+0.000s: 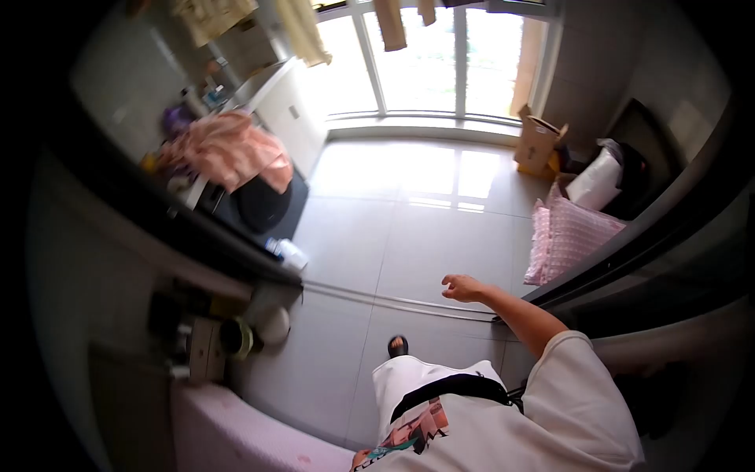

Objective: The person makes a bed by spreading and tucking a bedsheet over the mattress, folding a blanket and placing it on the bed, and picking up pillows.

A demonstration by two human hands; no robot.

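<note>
My right hand (pixel 462 289) hangs over the floor near the sliding-door track (pixel 401 304). Its fingers are loosely bent and a little apart, with nothing between them. My left hand is out of view. To the left, a pink cloth (pixel 236 149) drapes over a washing machine (pixel 267 206) with a dark round door. A white bottle or jug (pixel 291 254) is at its foot, beside the door frame. One of my feet, in a black slipper (pixel 399 346), shows below the track on the grey tiles.
Pink bubble-wrap packages (pixel 570 236), a white bag (pixel 595 179) and an open cardboard box (pixel 539 144) line the right wall. A white cabinet (pixel 295 118) stands at the left, windows at the back. A pink padded surface (pixel 236 429) is at lower left; clothes (pixel 389 23) hang above.
</note>
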